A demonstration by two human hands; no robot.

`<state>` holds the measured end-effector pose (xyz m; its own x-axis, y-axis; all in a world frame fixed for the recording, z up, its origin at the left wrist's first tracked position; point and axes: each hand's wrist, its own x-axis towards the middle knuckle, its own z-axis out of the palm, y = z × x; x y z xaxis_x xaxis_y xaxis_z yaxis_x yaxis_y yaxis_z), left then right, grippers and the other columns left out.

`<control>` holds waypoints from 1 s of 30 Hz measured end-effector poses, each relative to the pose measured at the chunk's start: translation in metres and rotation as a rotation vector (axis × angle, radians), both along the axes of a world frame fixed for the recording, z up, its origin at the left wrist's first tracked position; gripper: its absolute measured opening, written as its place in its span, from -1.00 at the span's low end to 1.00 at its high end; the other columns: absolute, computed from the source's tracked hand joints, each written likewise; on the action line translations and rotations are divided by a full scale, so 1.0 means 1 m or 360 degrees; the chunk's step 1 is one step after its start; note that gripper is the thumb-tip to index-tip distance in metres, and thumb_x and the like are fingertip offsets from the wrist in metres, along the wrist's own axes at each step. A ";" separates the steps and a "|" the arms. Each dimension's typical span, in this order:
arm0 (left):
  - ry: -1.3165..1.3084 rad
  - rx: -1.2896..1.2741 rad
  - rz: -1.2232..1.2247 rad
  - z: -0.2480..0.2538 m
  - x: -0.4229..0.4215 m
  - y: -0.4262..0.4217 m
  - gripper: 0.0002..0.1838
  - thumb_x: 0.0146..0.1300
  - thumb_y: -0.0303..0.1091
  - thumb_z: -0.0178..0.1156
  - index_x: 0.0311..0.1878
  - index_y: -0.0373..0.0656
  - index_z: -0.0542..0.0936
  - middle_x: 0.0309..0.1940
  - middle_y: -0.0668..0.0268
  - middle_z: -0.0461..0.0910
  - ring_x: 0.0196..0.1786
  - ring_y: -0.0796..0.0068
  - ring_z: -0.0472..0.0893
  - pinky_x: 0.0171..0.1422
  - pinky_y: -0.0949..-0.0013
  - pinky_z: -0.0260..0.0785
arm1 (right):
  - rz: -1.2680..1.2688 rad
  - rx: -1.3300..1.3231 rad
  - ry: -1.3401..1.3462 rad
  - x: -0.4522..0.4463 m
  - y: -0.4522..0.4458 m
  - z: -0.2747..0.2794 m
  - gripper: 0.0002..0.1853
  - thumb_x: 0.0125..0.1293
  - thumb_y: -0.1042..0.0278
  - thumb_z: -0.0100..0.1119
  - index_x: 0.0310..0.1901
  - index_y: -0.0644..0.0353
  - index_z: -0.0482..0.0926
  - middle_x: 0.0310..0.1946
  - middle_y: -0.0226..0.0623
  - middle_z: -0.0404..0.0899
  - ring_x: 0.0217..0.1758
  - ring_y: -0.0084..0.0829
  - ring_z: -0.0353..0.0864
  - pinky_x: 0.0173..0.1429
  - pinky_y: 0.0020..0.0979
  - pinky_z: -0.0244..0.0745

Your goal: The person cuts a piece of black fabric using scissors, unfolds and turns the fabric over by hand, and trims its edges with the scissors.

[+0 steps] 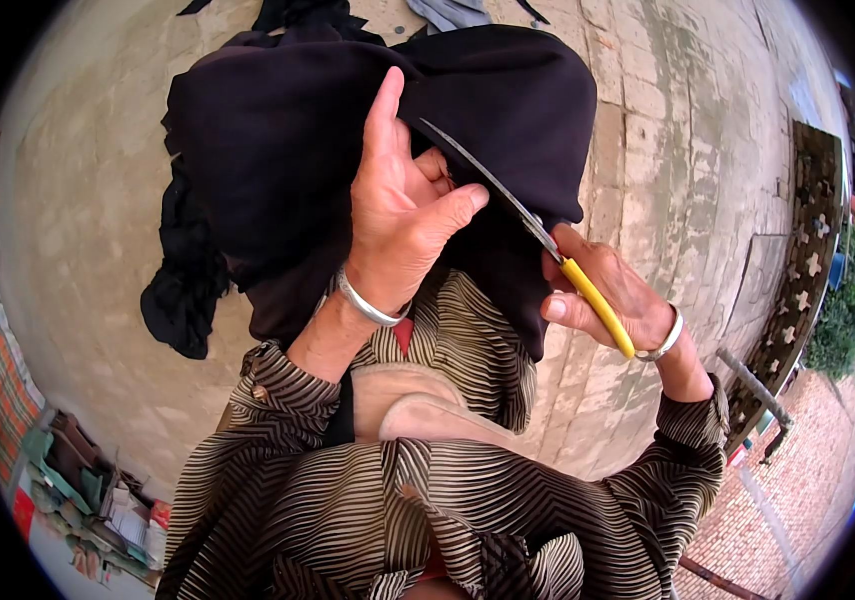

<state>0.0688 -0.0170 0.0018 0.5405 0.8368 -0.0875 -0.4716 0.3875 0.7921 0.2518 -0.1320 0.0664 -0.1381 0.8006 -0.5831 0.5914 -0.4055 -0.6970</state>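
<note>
My right hand is closed around a pair of scissors with yellow-covered handles. The long, dark blades point up and left, and look closed or nearly so. Their tip lies over a large piece of black cloth, spread across my lap and knees. In front of the cloth is my left hand, its index finger stretched upward and its thumb pointing toward the blades. The other fingers of that hand curl inward, partly hidden, and whether they touch the cloth I cannot tell.
Torn black strips hang at the cloth's left side. A grey cloth lies on the paved ground ahead. At far right stands a low wall with cross-shaped openings. Piled items lie at lower left.
</note>
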 end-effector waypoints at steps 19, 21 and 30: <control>-0.0004 0.0008 -0.0046 0.002 -0.005 0.001 -0.02 0.08 -0.75 0.17 0.53 -0.26 -0.11 0.22 0.13 0.31 0.08 0.45 0.53 0.13 0.44 0.50 | -0.0196 0.0036 -0.0109 -0.015 0.008 0.009 -0.29 0.25 -0.32 0.17 -0.56 0.32 0.35 -0.79 -0.11 0.19 -0.70 -0.20 0.24 -0.53 -0.23 0.25; 0.0039 0.0039 -0.0070 0.003 -0.008 0.004 -0.06 0.09 -0.73 0.17 0.52 -0.28 -0.07 0.20 0.13 0.33 0.06 0.47 0.53 0.11 0.44 0.50 | -0.0208 0.0035 -0.0104 -0.014 0.007 0.009 -0.29 0.25 -0.32 0.17 -0.57 0.32 0.34 -0.79 -0.11 0.19 -0.70 -0.22 0.23 -0.53 -0.24 0.24; 0.0115 -0.0083 0.0121 0.009 -0.005 0.007 -0.23 0.14 -0.75 0.15 0.43 -0.40 0.09 -0.07 0.16 0.54 -0.10 0.58 0.55 0.02 0.53 0.49 | -0.0143 0.0090 -0.0203 -0.013 0.007 0.007 -0.31 0.23 -0.29 0.23 -0.56 0.32 0.36 -0.79 -0.11 0.18 -0.72 -0.21 0.24 -0.54 -0.25 0.24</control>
